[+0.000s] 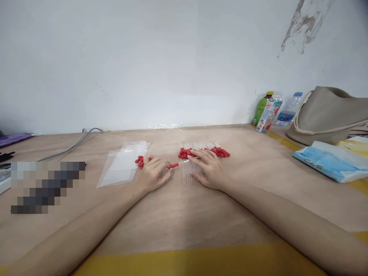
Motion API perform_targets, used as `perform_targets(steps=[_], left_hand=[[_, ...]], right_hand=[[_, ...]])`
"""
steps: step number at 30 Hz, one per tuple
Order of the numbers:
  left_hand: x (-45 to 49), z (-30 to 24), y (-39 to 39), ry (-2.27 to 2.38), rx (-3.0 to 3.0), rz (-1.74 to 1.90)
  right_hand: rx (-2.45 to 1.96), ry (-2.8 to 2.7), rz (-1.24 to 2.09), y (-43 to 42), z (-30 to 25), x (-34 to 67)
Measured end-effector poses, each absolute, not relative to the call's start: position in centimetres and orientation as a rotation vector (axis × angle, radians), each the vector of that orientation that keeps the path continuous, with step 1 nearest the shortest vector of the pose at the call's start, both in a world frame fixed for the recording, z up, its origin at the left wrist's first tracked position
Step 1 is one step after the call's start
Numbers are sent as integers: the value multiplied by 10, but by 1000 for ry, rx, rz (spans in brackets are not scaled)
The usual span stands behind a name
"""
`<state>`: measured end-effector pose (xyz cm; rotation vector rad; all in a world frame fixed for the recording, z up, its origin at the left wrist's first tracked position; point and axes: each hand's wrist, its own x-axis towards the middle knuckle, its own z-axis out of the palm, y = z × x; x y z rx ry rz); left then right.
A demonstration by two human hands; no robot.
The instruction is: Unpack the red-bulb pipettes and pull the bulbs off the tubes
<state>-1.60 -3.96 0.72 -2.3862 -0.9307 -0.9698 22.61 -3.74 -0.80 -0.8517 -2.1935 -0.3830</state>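
Note:
My left hand (155,172) pinches a red-tipped thin stick (174,165) between thumb and fingers; its pale stem points right, towards my right hand. Beneath and behind that hand lie several red tips (139,161), with thin clear stems showing under the fingers. My right hand (209,168) rests with fingers apart over a row of thin clear stems (186,172). Just past its fingers is a dense bundle of red-tipped sticks (184,153), their pale stems pointing towards the wall. The right palm hides part of the row.
Clear plastic bags (120,163) lie left of my left hand. Further left are a grey cable (67,146) and a blurred-out dark object (51,188). At right stand drink bottles (268,113), a grey bag (327,115) and a blue packet (330,161). Yellow tape (184,262) crosses the near table.

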Motion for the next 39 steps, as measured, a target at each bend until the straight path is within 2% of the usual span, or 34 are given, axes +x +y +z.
perform_targets(steps=[7,15,39], left_hand=[[-12,5,-41,-710,-2426,-1002],[5,8,-50,-999,-2497,-919],[10,10,-56,-918,-2611,-766]], right_hand=[[-799,-2279,-359,-37,-8,223],[-704,-2222,-299,-32,-16,219],[-500,-2243,-257,-39,-15,216]])
